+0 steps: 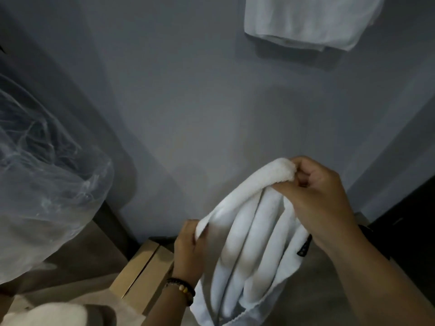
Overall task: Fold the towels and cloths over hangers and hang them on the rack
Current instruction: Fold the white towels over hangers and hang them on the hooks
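Clear plastic bag at left: bulging, contents hazy through the film; pale material shows low inside, and what it is cannot be determined. Its left side is cut off by the frame edge. Cardboard box below centre: flaps closed, contents not visible.

White towel is held in mid-air at lower centre, bunched into long vertical folds that hang downward. Right hand pinches its upper end between thumb and curled fingers. Left hand, with a beaded bracelet at the wrist, pinches the lower left edge of the same towel. A small dark tag shows at the towel's right edge.

A 2nd white cloth hangs folded against the grey wall at upper right; its top and support are cut off. No hanger can be made out. Lighting is dim.
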`<state>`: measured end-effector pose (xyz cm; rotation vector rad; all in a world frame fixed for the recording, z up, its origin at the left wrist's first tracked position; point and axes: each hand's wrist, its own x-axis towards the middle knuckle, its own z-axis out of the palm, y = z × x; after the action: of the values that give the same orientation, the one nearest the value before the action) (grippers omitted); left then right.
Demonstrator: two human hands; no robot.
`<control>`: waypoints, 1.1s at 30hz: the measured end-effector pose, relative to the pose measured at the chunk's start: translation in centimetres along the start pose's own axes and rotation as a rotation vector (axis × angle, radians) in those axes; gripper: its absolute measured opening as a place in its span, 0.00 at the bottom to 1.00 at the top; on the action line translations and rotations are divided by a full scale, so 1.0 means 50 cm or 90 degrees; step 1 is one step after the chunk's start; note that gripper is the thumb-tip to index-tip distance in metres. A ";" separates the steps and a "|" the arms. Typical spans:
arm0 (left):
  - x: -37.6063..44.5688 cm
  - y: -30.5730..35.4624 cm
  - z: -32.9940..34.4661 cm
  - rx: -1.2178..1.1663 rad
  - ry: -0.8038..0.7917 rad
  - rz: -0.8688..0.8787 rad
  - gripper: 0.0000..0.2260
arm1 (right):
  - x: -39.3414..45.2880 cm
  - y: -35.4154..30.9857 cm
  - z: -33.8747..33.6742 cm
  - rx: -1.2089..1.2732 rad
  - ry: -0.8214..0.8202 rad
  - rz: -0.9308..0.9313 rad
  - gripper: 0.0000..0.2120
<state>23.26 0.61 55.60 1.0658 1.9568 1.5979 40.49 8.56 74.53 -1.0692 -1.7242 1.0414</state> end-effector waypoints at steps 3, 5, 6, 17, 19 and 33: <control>0.017 0.028 -0.002 -0.130 -0.007 -0.116 0.22 | 0.007 0.008 -0.017 -0.065 0.031 -0.043 0.08; 0.028 0.062 -0.009 -0.170 0.002 -0.116 0.23 | 0.005 0.030 -0.029 -0.132 0.034 -0.043 0.09; 0.033 0.083 -0.013 -0.182 0.006 -0.093 0.22 | 0.003 0.044 -0.035 -0.161 0.031 -0.030 0.09; 0.045 0.262 -0.011 -0.138 -0.169 0.172 0.16 | -0.039 0.121 0.074 -0.117 -0.273 0.018 0.12; 0.044 0.262 -0.015 -0.112 -0.148 0.182 0.12 | -0.033 0.128 0.085 -0.139 -0.195 0.000 0.07; -0.013 0.077 0.001 0.103 0.096 0.130 0.07 | -0.011 0.027 0.043 -0.008 -0.049 -0.055 0.02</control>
<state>24.88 0.34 59.17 1.2774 2.1670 1.6912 38.96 7.97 72.49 -0.9639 -1.8242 1.0313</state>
